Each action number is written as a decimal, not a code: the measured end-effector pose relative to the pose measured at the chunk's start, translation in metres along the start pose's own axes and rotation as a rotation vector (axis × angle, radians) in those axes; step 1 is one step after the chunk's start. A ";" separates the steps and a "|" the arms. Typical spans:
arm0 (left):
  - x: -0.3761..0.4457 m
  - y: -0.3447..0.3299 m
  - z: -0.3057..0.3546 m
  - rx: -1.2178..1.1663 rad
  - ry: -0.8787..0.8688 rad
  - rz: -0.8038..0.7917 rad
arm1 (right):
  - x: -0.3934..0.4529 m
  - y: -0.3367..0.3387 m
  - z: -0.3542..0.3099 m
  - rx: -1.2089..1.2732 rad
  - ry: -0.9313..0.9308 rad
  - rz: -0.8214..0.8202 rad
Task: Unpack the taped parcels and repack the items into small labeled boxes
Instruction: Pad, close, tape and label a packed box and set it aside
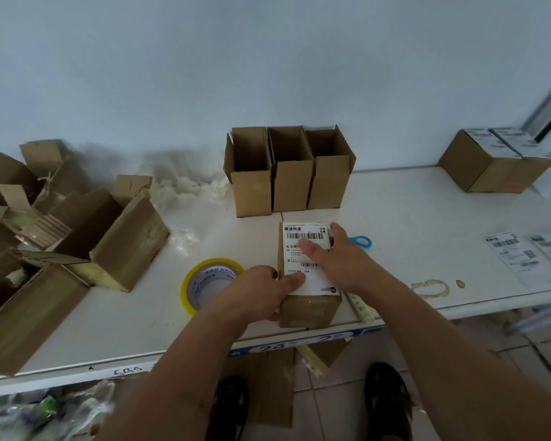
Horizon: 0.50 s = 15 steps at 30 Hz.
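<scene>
A small taped cardboard box (309, 310) sits at the table's front edge with a white shipping label (299, 233) lying on its top. My left hand (261, 291) grips the box's left side, thumb on the label's near corner. My right hand (334, 259) lies flat on the label with straight fingers pressing it down. Three small open boxes (287, 183) stand in a row just behind. Two closed, labeled boxes (490, 163) sit at the far right.
A yellow tape roll (201, 284) lies left of the box. Blue scissor handles (361, 241) show behind my right hand. Torn open parcels (86, 237) and white stuffing (185, 186) crowd the left. Loose labels (519, 253) lie at right, near a stain (430, 288).
</scene>
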<state>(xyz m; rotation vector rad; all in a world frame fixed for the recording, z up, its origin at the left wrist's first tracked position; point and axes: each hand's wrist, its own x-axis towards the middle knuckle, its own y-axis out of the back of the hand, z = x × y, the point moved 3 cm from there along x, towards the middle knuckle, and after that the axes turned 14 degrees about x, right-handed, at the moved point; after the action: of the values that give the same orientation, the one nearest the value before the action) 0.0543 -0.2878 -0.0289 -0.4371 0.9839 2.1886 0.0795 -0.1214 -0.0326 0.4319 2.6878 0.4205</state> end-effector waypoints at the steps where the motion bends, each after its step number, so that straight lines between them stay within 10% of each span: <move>1: 0.000 0.000 0.000 0.007 -0.004 0.006 | -0.002 -0.002 0.004 0.001 0.001 -0.005; 12: -0.001 -0.008 -0.006 -0.054 -0.002 0.030 | -0.008 -0.008 0.016 0.175 -0.196 -0.029; 15: 0.000 -0.011 -0.009 -0.099 0.018 0.029 | 0.001 -0.005 -0.011 -0.276 0.009 0.133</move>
<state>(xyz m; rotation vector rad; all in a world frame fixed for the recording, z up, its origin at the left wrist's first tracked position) 0.0619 -0.2894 -0.0411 -0.4915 0.8994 2.2697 0.0729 -0.1282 -0.0245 0.5277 2.5655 0.8200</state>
